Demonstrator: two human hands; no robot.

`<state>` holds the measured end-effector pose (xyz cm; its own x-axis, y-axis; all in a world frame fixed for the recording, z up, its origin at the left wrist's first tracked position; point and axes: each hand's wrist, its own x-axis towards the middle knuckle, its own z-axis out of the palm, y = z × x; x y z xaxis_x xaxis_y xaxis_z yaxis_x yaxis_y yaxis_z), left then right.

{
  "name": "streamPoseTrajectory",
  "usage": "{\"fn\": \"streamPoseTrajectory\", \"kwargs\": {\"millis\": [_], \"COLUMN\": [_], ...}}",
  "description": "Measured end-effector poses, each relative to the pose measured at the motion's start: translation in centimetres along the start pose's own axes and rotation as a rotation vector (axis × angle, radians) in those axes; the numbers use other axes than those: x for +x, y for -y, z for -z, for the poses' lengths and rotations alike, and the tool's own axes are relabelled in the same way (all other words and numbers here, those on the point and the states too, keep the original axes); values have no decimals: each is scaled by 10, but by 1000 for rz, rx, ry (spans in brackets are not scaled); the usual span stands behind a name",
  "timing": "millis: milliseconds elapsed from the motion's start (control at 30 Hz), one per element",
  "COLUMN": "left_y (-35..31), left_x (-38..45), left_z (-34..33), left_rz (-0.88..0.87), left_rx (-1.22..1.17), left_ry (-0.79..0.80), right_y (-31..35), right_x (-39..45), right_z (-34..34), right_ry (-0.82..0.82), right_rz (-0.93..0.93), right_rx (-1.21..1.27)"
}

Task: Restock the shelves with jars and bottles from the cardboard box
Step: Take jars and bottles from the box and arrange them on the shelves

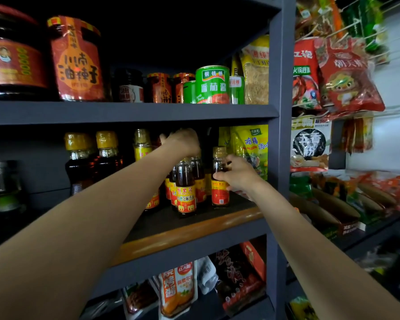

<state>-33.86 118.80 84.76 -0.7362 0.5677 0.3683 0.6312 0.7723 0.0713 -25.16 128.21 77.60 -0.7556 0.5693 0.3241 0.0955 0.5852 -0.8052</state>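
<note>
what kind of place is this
Most likely a small grocery shop: dark shelves stocked with rows of identical sauce bottles and green cans, with snack packets hanging on hooks alongside.

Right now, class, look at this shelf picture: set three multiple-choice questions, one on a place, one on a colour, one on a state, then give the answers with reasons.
1. Where do the green cans stand?
A. top shelf
B. middle shelf
C. floor

2. What colour is the cap of the bottle under the right hand?
A. blue
B. gold
C. white

3. What is the left hand doing?
A. hanging idle
B. reaching over the bottle tops
C. holding a can

Answers: 1 A, the cans sit one board above the bottles. 2 B, the cap shows gold. 3 B, it sits on the cluster's caps.
</note>
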Motion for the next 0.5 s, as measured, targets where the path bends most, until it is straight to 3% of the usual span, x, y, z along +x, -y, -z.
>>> {"fn": "streamPoseTrajectory", "kwargs": {"millis": [167,500], "left_y": [0,1], "left_x": [-5,-8], "left_z": [7,9], "left_rz": [-120,-158], "left_rx": [-58,-143], "left_ry": [98,75], "right_y": [-1,0], "right_x": [1,-1], "right_z": [0,1], "right_ry": [7,24], "right_rz": [-16,-23], "right_rx": [-2,47]}}
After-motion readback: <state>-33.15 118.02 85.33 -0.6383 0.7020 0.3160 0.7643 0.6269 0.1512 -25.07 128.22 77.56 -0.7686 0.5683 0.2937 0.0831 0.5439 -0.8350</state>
